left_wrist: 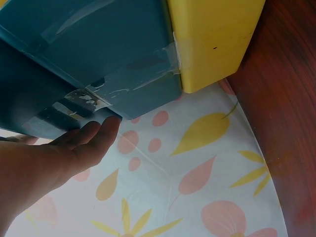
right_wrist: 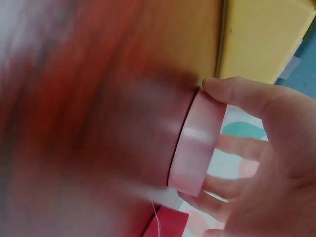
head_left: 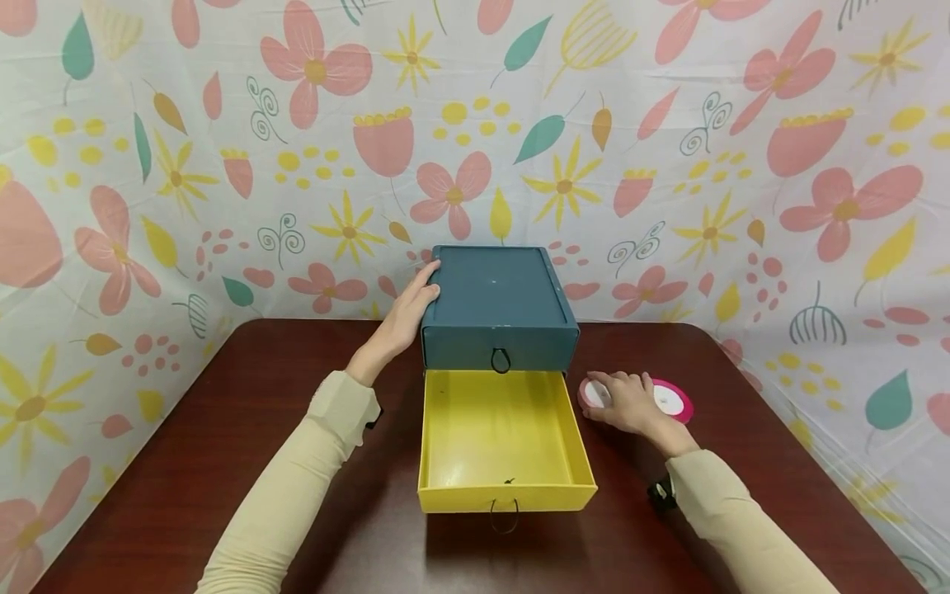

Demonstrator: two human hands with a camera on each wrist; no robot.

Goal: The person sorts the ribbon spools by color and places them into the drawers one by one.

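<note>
A blue drawer box (head_left: 493, 289) stands on the table with its lower yellow drawer (head_left: 507, 498) pulled out and bare inside. My left hand (head_left: 404, 318) rests along the box's left side, fingers extended; the left wrist view shows the fingertips (left_wrist: 112, 123) at its edge. Right of the drawer, my right hand (head_left: 629, 406) grips a light pink ribbon roll (right_wrist: 200, 143), thumb on one side and fingers round the other. A hot pink ribbon roll (head_left: 677, 402) lies just right of it, partly hidden behind the hand.
The dark red-brown table (head_left: 245, 445) runs back to a white curtain (head_left: 475, 107) printed with flowers and leaves. The upper blue drawer (head_left: 462, 348) is closed and has a black loop pull (head_left: 500, 360). A thin loop (head_left: 505, 521) hangs from the yellow drawer's front.
</note>
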